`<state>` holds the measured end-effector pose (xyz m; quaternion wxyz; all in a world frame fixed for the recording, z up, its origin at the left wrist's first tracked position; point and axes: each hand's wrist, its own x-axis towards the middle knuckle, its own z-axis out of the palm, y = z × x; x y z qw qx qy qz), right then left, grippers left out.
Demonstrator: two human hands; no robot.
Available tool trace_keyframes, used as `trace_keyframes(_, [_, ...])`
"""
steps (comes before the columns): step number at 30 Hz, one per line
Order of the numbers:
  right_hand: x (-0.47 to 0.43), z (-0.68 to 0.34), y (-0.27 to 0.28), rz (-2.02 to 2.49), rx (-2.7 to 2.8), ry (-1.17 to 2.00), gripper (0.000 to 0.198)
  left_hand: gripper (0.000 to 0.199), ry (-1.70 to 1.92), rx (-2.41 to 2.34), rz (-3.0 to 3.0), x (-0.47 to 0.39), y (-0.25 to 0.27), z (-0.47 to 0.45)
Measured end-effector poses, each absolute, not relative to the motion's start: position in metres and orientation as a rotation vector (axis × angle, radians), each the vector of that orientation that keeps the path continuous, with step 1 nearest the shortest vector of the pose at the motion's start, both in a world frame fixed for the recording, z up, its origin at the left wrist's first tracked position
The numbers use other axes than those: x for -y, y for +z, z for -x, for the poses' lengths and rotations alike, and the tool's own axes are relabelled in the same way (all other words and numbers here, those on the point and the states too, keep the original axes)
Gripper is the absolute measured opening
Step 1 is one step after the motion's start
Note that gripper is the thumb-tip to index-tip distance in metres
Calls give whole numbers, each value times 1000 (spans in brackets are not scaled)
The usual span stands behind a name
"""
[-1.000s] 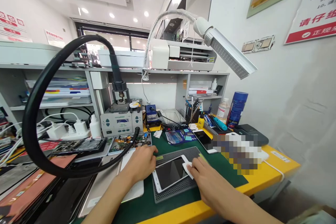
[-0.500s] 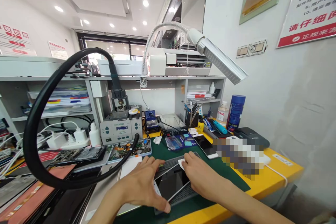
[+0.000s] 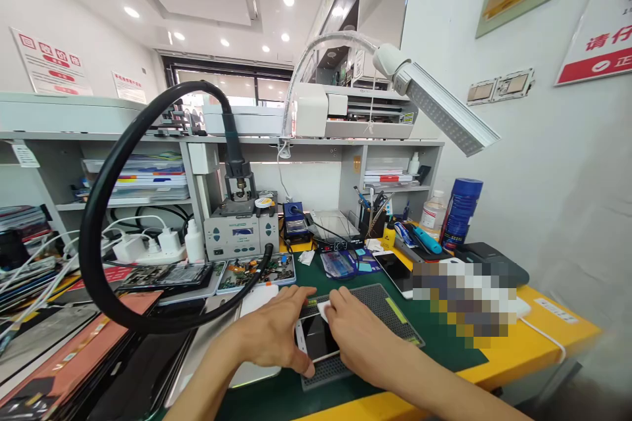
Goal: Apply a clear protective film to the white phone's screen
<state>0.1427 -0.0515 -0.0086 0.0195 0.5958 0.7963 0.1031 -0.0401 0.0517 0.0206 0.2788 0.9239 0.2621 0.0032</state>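
My right hand (image 3: pixel 363 335) lay flat on the phone (image 3: pixel 316 342), fingers pressing a small white wipe (image 3: pixel 323 310) against its upper end. No clench; fingers extended, pinning the wipe rather than gripping it. My left hand (image 3: pixel 276 335) was spread open over the phone's left edge, thumb down at the lower-left corner, steadying it without closing around it.

The phone sat between both hands, lower centre of the frame, screen up on the grey perforated mat (image 3: pixel 375 306). Its long axis ran from near me up toward the shelf, tilted slightly left. The glass lay directly under the right fingertips, the rest of it toward my body from them. The right hand was the one on the screen; the left only touched the edge.

The mat sat on the green bench pad (image 3: pixel 444 348). A second phone (image 3: pixel 397 270) lay upper right of the mat, well apart. The parts tray (image 3: pixel 257 271) sat just above my left hand, the hot-air station (image 3: pixel 241 233) behind it, its black hose (image 3: pixel 106 210) looping across the left of the frame. The lamp (image 3: pixel 444 112) hung upper right.
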Motion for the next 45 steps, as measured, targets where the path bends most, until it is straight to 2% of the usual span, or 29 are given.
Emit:
trace_keyframes(3, [41,-128,-7,-1722,-2600,283,30,123,-11,-677,-2465,-56,18,40])
trace_keyframes(8, [32,-118,-6,-1570,-2747,263,45,128,37,-663,-2425,-60,14,42])
trace_keyframes(14, [66,-125,-6,-1442,-2774,280,26,123,62,-658,-2431,-59,12,43])
trace_keyframes(16, [81,-133,2,-1493,-2773,137,27,117,74,-664,-2439,-58,13,44])
trace_keyframes(19, [96,-157,19,-1743,-2804,-273,31,111,91,-681,-2427,-54,16,45])
trace_keyframes(20, [98,-167,23,-1872,-2798,-293,29,109,90,-688,-2424,-53,18,45])
trace_keyframes(24, [91,-220,28,-2307,-2638,-121,32,105,70,-724,-2425,-49,25,44])
trace_keyframes(28, [58,-269,32,-2390,-2496,-211,25,105,104,-757,-2364,-48,27,42])
trace_keyframes(32, [7,-292,43,-2601,-2396,87,29,82,212,-790,-2337,-50,21,39])
trace_keyframes(35, [-26,-288,45,-2546,-2446,224,30,68,293,-807,-2355,-52,16,36])
trace_keyframes(40, [-56,-270,32,-2380,-2513,339,43,61,320,-857,-2385,-54,12,32])
trace_keyframes(45, [-60,-268,22,-2344,-2478,431,39,55,334,-874,-2434,-53,11,29])
